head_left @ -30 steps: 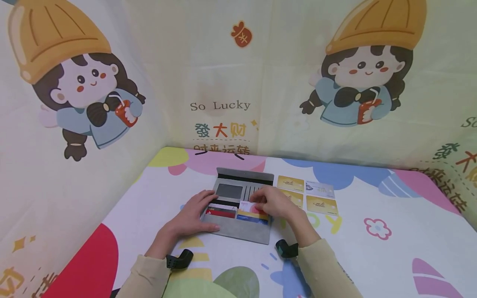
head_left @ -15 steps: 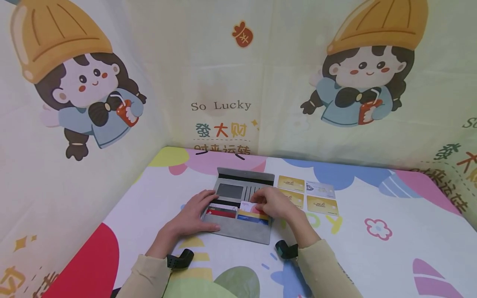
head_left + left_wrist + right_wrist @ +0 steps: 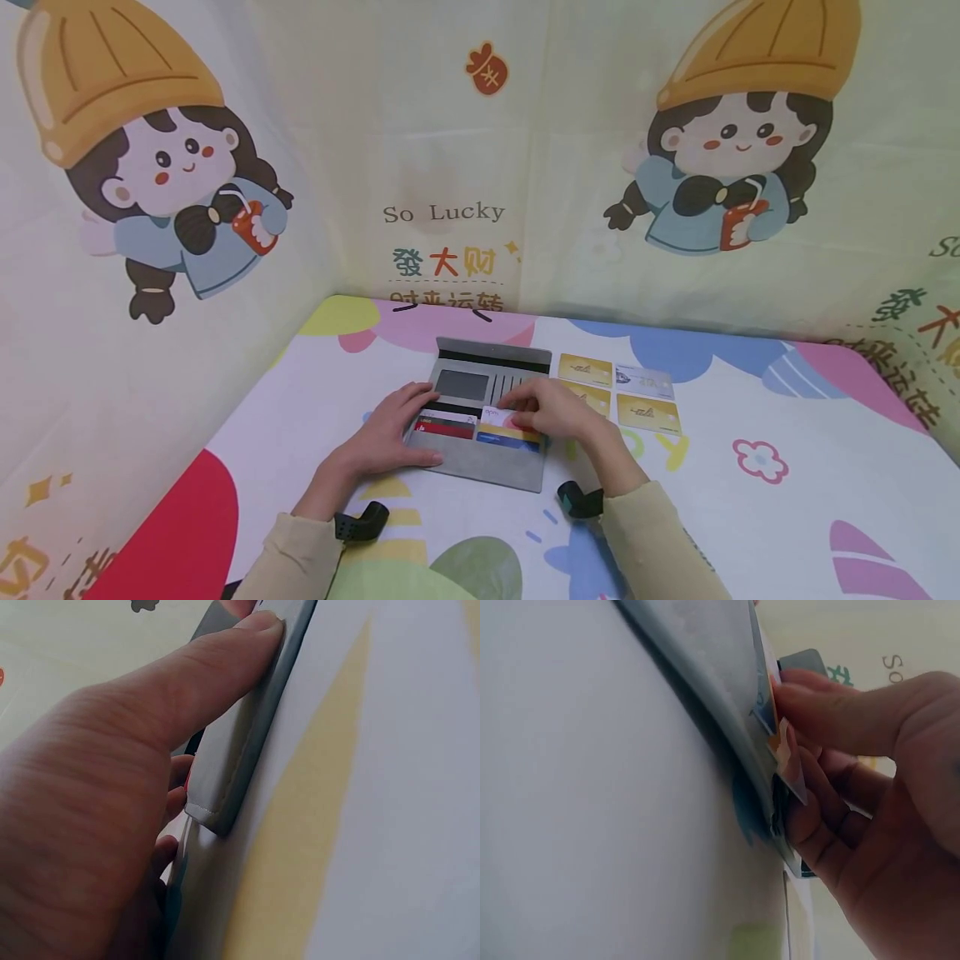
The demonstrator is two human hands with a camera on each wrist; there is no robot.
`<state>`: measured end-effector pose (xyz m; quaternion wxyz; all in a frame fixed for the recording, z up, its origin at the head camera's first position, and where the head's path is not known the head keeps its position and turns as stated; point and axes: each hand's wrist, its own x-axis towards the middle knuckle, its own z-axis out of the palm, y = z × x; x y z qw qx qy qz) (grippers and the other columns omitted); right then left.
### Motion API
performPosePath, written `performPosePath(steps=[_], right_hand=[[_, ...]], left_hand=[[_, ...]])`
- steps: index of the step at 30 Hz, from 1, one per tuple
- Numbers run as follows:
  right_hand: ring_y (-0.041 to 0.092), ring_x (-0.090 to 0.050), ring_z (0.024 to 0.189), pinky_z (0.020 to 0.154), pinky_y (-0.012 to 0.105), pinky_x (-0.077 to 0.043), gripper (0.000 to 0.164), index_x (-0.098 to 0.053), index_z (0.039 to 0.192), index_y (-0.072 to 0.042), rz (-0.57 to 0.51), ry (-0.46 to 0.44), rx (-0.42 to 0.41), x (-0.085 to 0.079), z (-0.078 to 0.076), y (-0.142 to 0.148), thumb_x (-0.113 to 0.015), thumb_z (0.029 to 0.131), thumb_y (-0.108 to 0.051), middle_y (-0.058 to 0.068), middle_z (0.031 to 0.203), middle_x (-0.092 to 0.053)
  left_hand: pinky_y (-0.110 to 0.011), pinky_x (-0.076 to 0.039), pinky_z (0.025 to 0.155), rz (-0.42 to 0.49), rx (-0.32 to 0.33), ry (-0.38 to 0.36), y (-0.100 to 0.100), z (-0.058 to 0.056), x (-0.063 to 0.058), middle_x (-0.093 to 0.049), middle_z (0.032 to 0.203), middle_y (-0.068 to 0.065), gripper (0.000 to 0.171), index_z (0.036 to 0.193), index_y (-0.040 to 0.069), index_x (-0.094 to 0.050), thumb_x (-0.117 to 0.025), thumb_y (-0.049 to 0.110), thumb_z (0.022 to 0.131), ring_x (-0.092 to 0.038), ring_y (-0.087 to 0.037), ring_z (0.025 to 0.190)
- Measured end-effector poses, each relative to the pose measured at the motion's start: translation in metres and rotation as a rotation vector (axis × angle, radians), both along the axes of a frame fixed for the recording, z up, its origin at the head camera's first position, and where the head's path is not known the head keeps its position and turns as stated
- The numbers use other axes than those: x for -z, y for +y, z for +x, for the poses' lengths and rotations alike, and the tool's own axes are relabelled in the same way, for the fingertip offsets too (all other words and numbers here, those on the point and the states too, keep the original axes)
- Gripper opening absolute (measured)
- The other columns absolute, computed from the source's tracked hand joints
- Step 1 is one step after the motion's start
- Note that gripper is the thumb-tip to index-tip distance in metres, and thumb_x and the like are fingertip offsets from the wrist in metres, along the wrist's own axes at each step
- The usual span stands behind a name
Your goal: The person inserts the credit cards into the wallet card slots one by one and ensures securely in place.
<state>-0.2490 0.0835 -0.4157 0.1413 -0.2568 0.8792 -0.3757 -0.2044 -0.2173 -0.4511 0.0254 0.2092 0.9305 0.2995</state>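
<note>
A grey card wallet (image 3: pixel 487 468) lies unfolded on the table, its clear slots and dark window facing up. My right hand (image 3: pixel 562 412) pinches a white-and-pink card (image 3: pixel 495 418) at the right-hand slots, where the card's lower part overlaps a yellow edge and a blue card (image 3: pixel 506 442). Thumb and fingers meet at that card's corner in the right wrist view. On the wallet's left side rests my left hand (image 3: pixel 378 433), fingers spread, with its thumb (image 3: pixel 259 626) pressing the lower panel. Red and dark cards (image 3: pixel 444 427) sit in the left-hand slots.
Right of the wallet lie several cards in two rows: gold cards (image 3: pixel 648 414) and a silver one (image 3: pixel 643 382). One gold card is partly behind my right hand. A printed cloth (image 3: pixel 750 533) covers the table, and a cartoon-printed curtain (image 3: pixel 555 167) rises behind.
My right fingertips have shifted slightly left along the top of the white-and-pink card, which sits a touch lower. The left hand and wallet have stayed in place.
</note>
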Motion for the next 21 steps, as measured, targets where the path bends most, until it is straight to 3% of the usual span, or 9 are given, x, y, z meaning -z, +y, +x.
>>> performPosePath(steps=[10,21], right_hand=[[0.016,-0.059,0.094,0.084,0.033,-0.053,0.023,-0.076,0.117,-0.015,-0.033,0.025,-0.085,0.0024,-0.0019,0.0014,-0.074,0.094,-0.016,-0.005,0.106,-0.067],[0.017,-0.059,0.093,0.083,0.033,-0.053,0.019,-0.076,0.113,-0.015,-0.025,0.007,-0.072,0.0017,-0.0005,-0.0018,-0.073,0.094,-0.015,-0.005,0.104,-0.067]], left_hand=[[-0.062,-0.029,0.112,0.002,0.005,0.002,-0.0019,-0.0009,0.0019,-0.034,0.158,-0.010,0.095,0.151,0.013,-0.047,-0.084,0.053,0.073,-0.029,-0.035,0.143],[-0.062,-0.029,0.113,0.010,0.009,0.005,-0.0018,-0.0012,0.0011,-0.034,0.158,-0.010,0.095,0.150,0.012,-0.047,-0.084,0.052,0.072,-0.030,-0.035,0.143]])
